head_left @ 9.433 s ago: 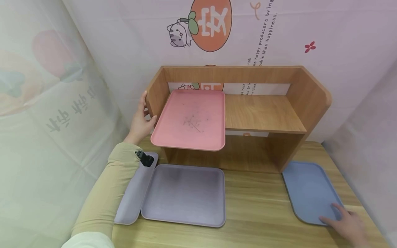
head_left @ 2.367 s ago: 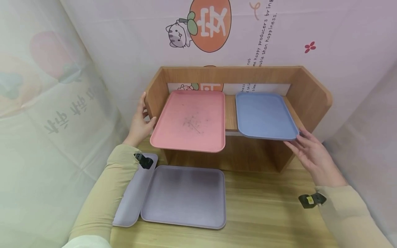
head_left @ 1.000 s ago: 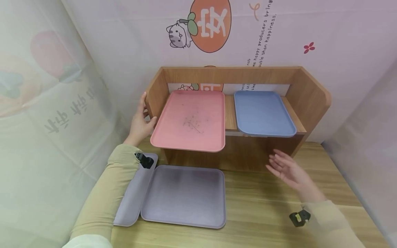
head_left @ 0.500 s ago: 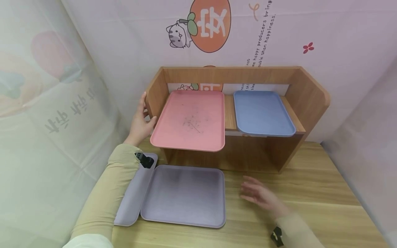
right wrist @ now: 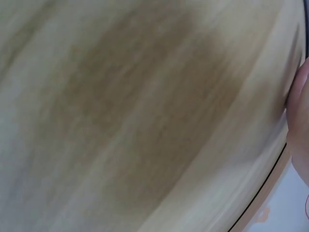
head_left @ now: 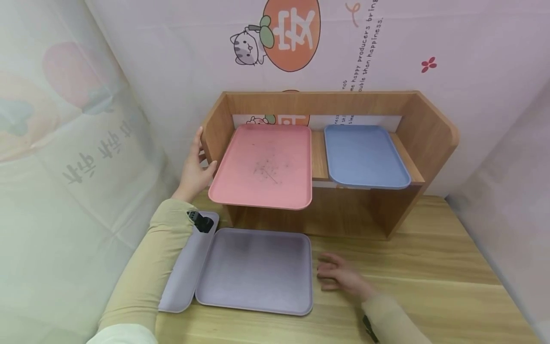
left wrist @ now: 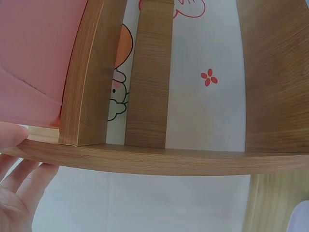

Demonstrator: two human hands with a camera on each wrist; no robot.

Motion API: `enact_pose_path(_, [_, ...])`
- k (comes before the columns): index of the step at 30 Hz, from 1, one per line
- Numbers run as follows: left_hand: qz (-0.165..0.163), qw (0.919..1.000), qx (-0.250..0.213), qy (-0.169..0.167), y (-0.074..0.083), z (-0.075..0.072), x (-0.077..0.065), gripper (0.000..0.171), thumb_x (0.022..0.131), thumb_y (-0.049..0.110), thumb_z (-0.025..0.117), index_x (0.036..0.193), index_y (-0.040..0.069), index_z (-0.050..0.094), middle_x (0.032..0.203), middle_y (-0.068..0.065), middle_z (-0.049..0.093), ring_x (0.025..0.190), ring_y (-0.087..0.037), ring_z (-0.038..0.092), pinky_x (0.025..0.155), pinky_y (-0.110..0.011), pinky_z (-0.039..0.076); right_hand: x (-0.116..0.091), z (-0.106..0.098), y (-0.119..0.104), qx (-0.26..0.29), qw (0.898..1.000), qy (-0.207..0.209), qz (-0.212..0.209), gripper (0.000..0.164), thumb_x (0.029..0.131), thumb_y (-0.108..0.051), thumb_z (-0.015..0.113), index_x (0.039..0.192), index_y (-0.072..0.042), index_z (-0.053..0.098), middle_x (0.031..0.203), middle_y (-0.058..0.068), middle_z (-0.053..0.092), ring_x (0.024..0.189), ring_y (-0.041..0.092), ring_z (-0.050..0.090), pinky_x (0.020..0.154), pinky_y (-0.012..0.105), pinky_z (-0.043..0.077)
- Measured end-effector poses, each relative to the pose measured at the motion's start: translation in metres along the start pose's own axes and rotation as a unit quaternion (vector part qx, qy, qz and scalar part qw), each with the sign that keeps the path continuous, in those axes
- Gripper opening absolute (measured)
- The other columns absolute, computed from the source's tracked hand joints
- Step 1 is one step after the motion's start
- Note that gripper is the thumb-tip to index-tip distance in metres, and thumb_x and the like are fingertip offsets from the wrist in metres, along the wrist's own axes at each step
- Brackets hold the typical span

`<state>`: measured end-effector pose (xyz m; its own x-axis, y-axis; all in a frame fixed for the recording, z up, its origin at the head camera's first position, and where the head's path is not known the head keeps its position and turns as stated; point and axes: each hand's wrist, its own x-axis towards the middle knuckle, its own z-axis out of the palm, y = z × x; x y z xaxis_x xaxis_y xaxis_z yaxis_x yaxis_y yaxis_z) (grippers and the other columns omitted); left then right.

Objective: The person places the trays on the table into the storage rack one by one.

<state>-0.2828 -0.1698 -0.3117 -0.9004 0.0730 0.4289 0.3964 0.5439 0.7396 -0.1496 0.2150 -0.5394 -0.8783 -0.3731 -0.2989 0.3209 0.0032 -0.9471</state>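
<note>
My left hand grips the left side panel of the wooden desktop shelf. In the left wrist view the thumb lies on one side of the panel and the fingers on the other. My right hand, slightly blurred, hovers over the table beside the right edge of a purple tray, fingers loosely bent around nothing. On the upper board lie a pink tray, overhanging the front at left, and a smaller blue tray at right. Part of the right hand shows at the right wrist view's edge.
A second purple tray lies left of the first, partly hidden beneath the left forearm. The shelf has a lower compartment under the upper board. Printed cloth hangs behind and at both sides of the wood-grain table.
The blue tray has gone from the table at right onto the upper board, and my right hand has let go of it. That hand has since moved down and left toward the purple tray.
</note>
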Motion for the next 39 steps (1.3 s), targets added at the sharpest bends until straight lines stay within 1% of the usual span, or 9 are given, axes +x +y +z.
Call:
enact_pose_path(2, [-0.001, 1.0000, 0.001, 0.001, 0.000, 0.000, 0.000, 0.092, 0.088, -0.002, 0.058, 0.151, 0.038, 0.005, 0.142, -0.024, 0.036, 0.120, -0.045, 0.049, 0.096, -0.056, 0.046, 0.002, 0.003, 0.001, -0.024, 1.000, 0.006, 0.001, 0.067, 0.089, 0.000, 0.059, 0.143, 0.008, 0.020, 0.115, 0.019, 0.053, 0.090, 0.017, 0.062, 0.073, 0.042, 0.059])
enact_pose_path(7, [0.003, 1.0000, -0.003, 0.000, 0.000, 0.000, 0.000, 0.090, 0.089, -0.002, 0.057, 0.151, 0.037, 0.005, 0.141, -0.024, 0.037, 0.120, -0.046, 0.049, 0.094, -0.056, 0.047, 0.006, 0.011, 0.004, -0.068, 0.998, 0.010, -0.001, 0.069, 0.085, 0.000, 0.064, 0.142, 0.006, 0.027, 0.114, 0.023, 0.054, 0.086, 0.020, 0.064, 0.070, 0.040, 0.059])
enact_pose_path(12, [0.000, 0.9999, -0.010, -0.003, -0.001, 0.000, 0.000, 0.090, 0.089, -0.002, 0.056, 0.151, 0.038, 0.005, 0.139, -0.025, 0.037, 0.121, -0.047, 0.048, 0.092, -0.057, 0.048, 0.009, 0.018, 0.004, -0.103, 0.994, 0.025, -0.008, 0.065, 0.082, 0.000, 0.067, 0.139, 0.005, 0.035, 0.107, 0.020, 0.057, 0.082, 0.018, 0.063, 0.068, 0.037, 0.059])
enact_pose_path(18, [-0.002, 1.0000, -0.008, -0.003, 0.001, -0.002, -0.001, 0.090, 0.090, -0.001, 0.057, 0.151, 0.040, 0.004, 0.140, -0.024, 0.037, 0.121, -0.047, 0.048, 0.093, -0.057, 0.047, 0.010, 0.025, 0.005, -0.120, 0.991, 0.063, -0.011, 0.063, 0.080, 0.002, 0.068, 0.136, 0.006, 0.041, 0.102, 0.017, 0.059, 0.078, 0.016, 0.063, 0.065, 0.036, 0.059])
enact_pose_path(24, [-0.009, 0.9999, -0.007, -0.005, 0.000, -0.005, -0.002, 0.093, 0.089, -0.003, 0.057, 0.150, 0.041, 0.003, 0.140, -0.024, 0.037, 0.121, -0.046, 0.048, 0.095, -0.056, 0.046, 0.013, 0.030, 0.007, -0.139, 0.986, 0.087, -0.017, 0.062, 0.077, 0.002, 0.071, 0.133, 0.006, 0.044, 0.097, 0.015, 0.060, 0.074, 0.015, 0.062, 0.062, 0.034, 0.058])
enact_pose_path(31, [-0.004, 1.0000, -0.001, 0.000, 0.000, -0.005, -0.002, 0.092, 0.088, -0.003, 0.058, 0.151, 0.038, 0.005, 0.140, -0.025, 0.038, 0.120, -0.046, 0.049, 0.094, -0.056, 0.047, 0.013, 0.039, 0.004, -0.157, 0.981, 0.112, -0.018, 0.061, 0.073, 0.006, 0.068, 0.130, 0.006, 0.048, 0.091, 0.013, 0.058, 0.068, 0.015, 0.058, 0.057, 0.030, 0.056])
enact_pose_path(37, [-0.010, 0.9999, -0.004, -0.002, 0.002, -0.002, -0.001, 0.092, 0.088, -0.002, 0.058, 0.150, 0.041, 0.005, 0.141, -0.022, 0.038, 0.121, -0.044, 0.049, 0.093, -0.055, 0.048, 0.011, 0.042, 0.002, -0.184, 0.975, 0.123, -0.023, 0.062, 0.069, 0.010, 0.063, 0.129, 0.009, 0.047, 0.086, 0.013, 0.057, 0.064, 0.015, 0.056, 0.054, 0.028, 0.053])
enact_pose_path(39, [-0.008, 0.9999, -0.005, -0.004, 0.002, -0.001, -0.001, 0.092, 0.088, -0.002, 0.058, 0.151, 0.040, 0.004, 0.141, -0.023, 0.038, 0.121, -0.045, 0.049, 0.093, -0.055, 0.048, 0.009, 0.041, 0.001, -0.192, 0.972, 0.130, -0.021, 0.064, 0.067, 0.011, 0.061, 0.129, 0.010, 0.046, 0.084, 0.013, 0.057, 0.063, 0.015, 0.055, 0.053, 0.028, 0.053])
